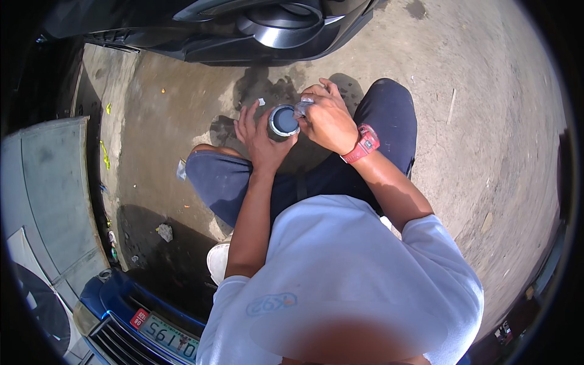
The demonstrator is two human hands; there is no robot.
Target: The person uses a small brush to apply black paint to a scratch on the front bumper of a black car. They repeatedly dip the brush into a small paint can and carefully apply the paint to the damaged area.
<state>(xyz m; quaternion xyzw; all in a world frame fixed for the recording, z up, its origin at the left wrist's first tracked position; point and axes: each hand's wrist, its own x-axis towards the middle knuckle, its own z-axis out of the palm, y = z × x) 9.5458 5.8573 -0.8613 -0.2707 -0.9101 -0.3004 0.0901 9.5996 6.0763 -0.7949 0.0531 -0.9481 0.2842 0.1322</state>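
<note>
Between the bent knees, over sunlit concrete ground, a round open can with a pale rim and smooth grey-blue contents. Left hand is clamped round the can's near left side, thumb along the near edge, the other fingers spread toward the far left. Right hand pinches a small crumpled translucent wad, close by the rim on the right; cannot tell whether the wad touches it. The two hands are apart, with the can between them. Base of can hidden; cannot tell what bears it.

Red watch on the right wrist. Dark blue shorts, white shirt, a pale shoe showing near left.

Far side: dark car, its bumper above damp-looking patches. Near left: blue car, front end in view with its plate. Left: grey panel. On the ground, a white scrap just beyond the left hand; a pale stone farther left, in shadow.
</note>
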